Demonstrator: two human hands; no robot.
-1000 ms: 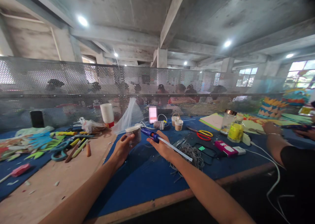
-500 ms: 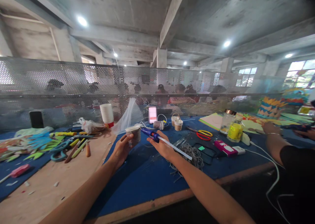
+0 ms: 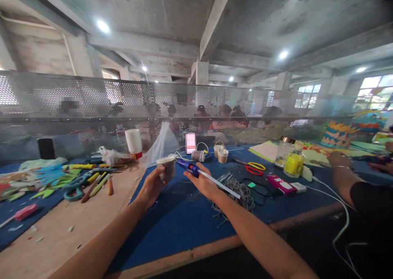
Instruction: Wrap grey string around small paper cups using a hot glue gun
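My left hand (image 3: 153,185) is closed around a paper cup (image 3: 167,168) with a pale rim, its side wrapped in something greyish. In my right hand (image 3: 204,183) is a blue hot glue gun (image 3: 188,167), a long clear glue stick (image 3: 222,185) jutting from its back. The gun's nozzle points left at the cup's rim; whether it touches I cannot tell. Beneath my right wrist lies a tangle of grey cord (image 3: 241,195). Beyond my hands a wrapped cup (image 3: 199,155) rests on its side, near two small cups with handles (image 3: 222,154).
Stacked paper cups (image 3: 133,143) and blue-handled scissors (image 3: 73,191) stand and lie at left. Red-and-yellow scissors (image 3: 254,168), a pink box (image 3: 281,185), and a yellow bottle (image 3: 294,162) are at right. A phone (image 3: 190,143) leans upright behind. Another person's arm (image 3: 342,181) reaches in at right.
The cup in my left hand has turned or tilted slightly. My right hand and the glue gun stay almost in place.
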